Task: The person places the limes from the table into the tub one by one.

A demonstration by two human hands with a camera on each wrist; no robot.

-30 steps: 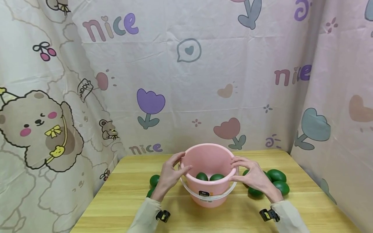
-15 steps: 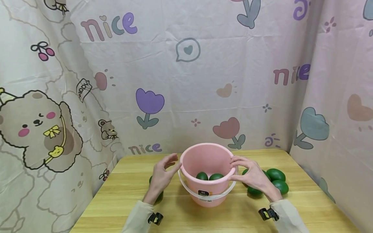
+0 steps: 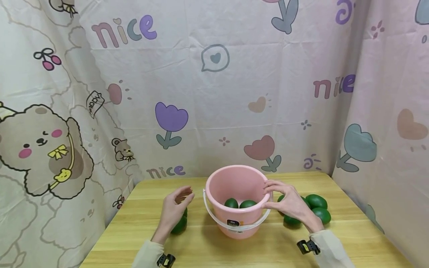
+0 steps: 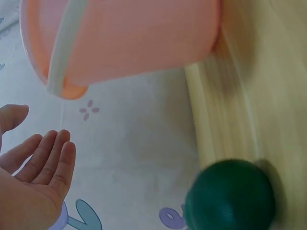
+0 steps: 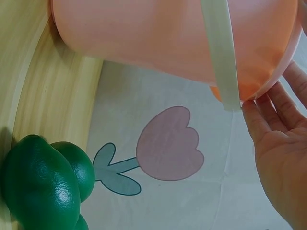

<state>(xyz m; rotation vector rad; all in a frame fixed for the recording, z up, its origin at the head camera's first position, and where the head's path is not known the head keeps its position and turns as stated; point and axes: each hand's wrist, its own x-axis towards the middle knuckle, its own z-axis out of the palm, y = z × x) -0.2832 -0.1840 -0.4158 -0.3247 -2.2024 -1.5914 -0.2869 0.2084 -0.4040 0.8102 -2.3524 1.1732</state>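
A pink bucket (image 3: 234,219) with a white handle (image 3: 214,217) stands upright on the table. Two glossy dark green oval fruits (image 3: 248,204) lie inside it. My right hand (image 3: 289,203) holds the bucket's right rim, fingers at the far side and thumb towards me. The right wrist view shows fingertips (image 5: 259,115) at the rim by the handle's end. Left of the bucket and apart from it, my left hand (image 3: 174,208) hovers with relaxed fingers and holds nothing. Below it lie green fruits (image 3: 179,225), partly hidden by the hand.
Several more green fruits (image 3: 316,201) lie together right of the bucket, partly behind my right hand. A wooden table (image 3: 127,230) bears everything. A printed curtain (image 3: 214,100) hangs close behind its back edge and along both sides.
My left hand has let go of the bucket's left rim and moved left and down, over the green fruits there. The right hand stays on the rim; the bucket stays in place.
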